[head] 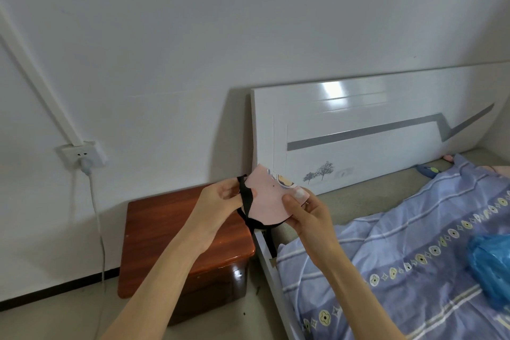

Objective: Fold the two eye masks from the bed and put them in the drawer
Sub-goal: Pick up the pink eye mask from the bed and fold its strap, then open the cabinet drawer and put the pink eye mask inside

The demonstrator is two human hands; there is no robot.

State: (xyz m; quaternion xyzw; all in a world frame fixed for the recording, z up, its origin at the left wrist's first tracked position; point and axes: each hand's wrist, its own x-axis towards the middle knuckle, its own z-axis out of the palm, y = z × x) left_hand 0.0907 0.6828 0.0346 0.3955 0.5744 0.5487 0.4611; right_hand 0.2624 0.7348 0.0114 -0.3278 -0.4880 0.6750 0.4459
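I hold a pink eye mask (269, 200) with a cartoon print and a black elastic strap in the air between the nightstand and the bed. My left hand (220, 197) pinches the strap at the mask's left edge. My right hand (306, 214) grips the mask's right side, thumb on top. The mask looks doubled over; the strap loops below it. A dark blue item (427, 170), possibly the second eye mask, lies on the mattress near the headboard. The brown wooden nightstand (165, 229) stands under my left arm; its drawer front is mostly hidden.
A blue-purple patterned quilt (414, 257) covers the bed, with a blue plastic bag (489, 270) on it at the right. The white headboard (358, 132) stands against the wall. A wall socket (82, 156) with a white cable hangs left of the nightstand.
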